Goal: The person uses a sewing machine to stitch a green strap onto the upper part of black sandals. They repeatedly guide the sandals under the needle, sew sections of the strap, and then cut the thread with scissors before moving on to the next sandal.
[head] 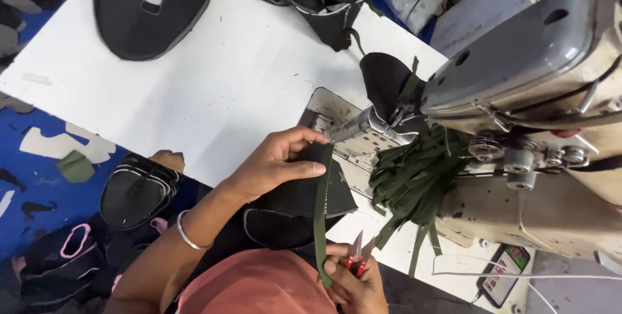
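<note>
Fingers of the left hand (pixel 280 162) pinch shut on the upper edge of a black fabric piece (pixel 299 197), thumb on top, holding it over the near edge of the white table (pixel 214 87) just in front of the sewing machine (pixel 538 74). Below, the right hand (pixel 355 285) is closed around small red-handled thread snips (pixel 358 254), blades parted, beside the green strap (pixel 320 217) hanging down across the fabric. Bare tabletop lies open to the left, while a heap of green straps (pixel 414 178) crowds the right.
</note>
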